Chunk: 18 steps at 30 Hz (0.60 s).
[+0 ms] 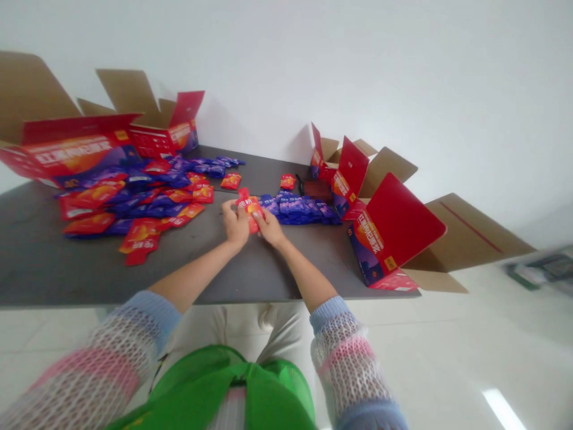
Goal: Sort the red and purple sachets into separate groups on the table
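My left hand (235, 221) and my right hand (269, 228) meet over the dark grey table (58, 257), both pinching a red foil sachet (249, 209) with a yellow-orange print. Its lower part is hidden behind my fingers. Just right of my right hand lies a row of purple sachets (298, 210). To the left of my left hand spreads a loose heap of mixed red and purple sachets (134, 209). Two single red sachets (231, 181) (287, 181) lie apart near the far edge.
Open cardboard cartons with red printed sides stand at the table's left end (76, 146) and right end (394, 227), flaps up. A small dark blurred object (316, 190) lies behind the purple row. A white wall rises behind the table. Green mesh fabric (224, 388) fills the bottom of the view.
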Each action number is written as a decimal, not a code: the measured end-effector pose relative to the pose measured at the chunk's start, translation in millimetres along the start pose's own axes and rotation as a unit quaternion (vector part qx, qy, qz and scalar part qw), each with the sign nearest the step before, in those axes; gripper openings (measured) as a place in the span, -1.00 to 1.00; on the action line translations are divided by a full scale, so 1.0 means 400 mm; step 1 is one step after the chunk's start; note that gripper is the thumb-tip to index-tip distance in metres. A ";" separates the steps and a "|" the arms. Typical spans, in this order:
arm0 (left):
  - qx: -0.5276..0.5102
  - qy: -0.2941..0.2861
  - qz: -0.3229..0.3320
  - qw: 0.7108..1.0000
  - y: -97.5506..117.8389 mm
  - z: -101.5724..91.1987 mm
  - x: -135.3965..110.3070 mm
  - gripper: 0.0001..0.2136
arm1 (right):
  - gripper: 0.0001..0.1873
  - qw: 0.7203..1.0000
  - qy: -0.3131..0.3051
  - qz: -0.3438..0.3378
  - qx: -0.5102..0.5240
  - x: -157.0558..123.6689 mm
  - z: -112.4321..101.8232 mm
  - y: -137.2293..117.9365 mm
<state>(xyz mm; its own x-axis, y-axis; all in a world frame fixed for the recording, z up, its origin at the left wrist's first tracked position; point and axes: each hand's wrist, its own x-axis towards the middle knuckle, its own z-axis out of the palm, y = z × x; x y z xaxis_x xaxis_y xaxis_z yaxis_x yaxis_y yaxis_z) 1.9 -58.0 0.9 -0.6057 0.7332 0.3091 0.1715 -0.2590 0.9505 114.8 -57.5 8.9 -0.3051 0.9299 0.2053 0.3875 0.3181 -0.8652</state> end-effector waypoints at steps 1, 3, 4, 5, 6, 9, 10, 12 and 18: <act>-0.040 -0.021 -0.021 0.999 -0.020 0.004 0.012 -0.82 | -0.62 0.999 0.010 -0.011 -0.035 0.000 -0.002 0.009; -0.107 -0.072 -0.056 0.990 -0.060 0.006 0.042 -0.78 | -0.63 0.994 0.011 -0.018 -0.108 -0.001 -0.002 0.026; -0.128 -0.096 -0.065 0.985 -0.077 0.006 0.058 -0.79 | -0.64 0.989 0.003 -0.016 -0.146 -0.002 0.001 0.033; -0.139 -0.119 -0.070 0.981 -0.092 0.005 0.073 -0.80 | -0.64 0.983 -0.008 -0.011 -0.183 -0.004 0.006 0.038; -0.144 -0.139 -0.077 0.977 -0.104 0.004 0.088 -0.78 | -0.64 0.976 -0.018 -0.007 -0.217 -0.005 0.012 0.042; -0.146 -0.163 -0.106 0.970 -0.120 0.002 0.120 -0.64 | -0.61 0.959 -0.032 -0.014 -0.280 -0.007 0.028 0.040; -0.146 -0.159 -0.119 0.969 -0.119 0.004 0.126 -0.61 | -0.60 0.957 -0.035 -0.017 -0.289 -0.006 0.030 0.038; -0.144 -0.144 -0.140 0.969 -0.111 0.010 0.132 -0.56 | -0.60 0.952 -0.042 -0.020 -0.302 -0.004 0.027 0.031; -0.187 -0.102 -0.158 0.964 -0.086 0.038 0.122 -0.49 | -0.60 0.928 -0.072 -0.025 -0.365 -0.001 -0.012 0.004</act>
<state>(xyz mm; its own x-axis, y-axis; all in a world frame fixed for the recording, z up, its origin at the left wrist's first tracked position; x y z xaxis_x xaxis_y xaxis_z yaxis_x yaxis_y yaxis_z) -21.7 -3.8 -16.5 -0.4100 0.9112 0.0410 -0.3132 -0.1828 0.9319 119.9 -56.5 9.6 -0.4308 0.8933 0.1284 0.8397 0.4489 -0.3058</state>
